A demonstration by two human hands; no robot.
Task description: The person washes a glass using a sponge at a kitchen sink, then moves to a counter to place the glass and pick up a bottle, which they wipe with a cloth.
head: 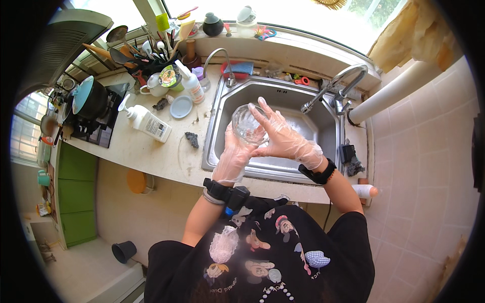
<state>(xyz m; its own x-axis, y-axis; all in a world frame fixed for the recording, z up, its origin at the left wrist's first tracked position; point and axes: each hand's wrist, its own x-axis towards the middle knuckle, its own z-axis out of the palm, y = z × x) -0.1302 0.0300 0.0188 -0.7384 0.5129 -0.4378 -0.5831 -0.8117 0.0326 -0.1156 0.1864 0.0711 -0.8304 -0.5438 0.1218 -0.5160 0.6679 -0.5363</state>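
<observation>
Both my hands wear clear plastic gloves and are over the stainless steel sink (314, 94). My left hand (238, 151) holds a clear glass bowl or cup (248, 123) from below and the left side. Against the glass's right side lies my right hand (282, 134), its fingers spread and two fingertips reaching over the rim. The glass is tilted with its round mouth facing up toward me. A black band circles each wrist.
A chrome faucet (335, 89) arches at the sink's right, a thinner tap (223, 57) at its left. On the counter (170, 151) stand a white pump bottle (146, 121), another pump bottle (192, 85), a steel-wool scrubber (191, 139) and a pale lid (181, 107). A pot (91, 100) sits farther left.
</observation>
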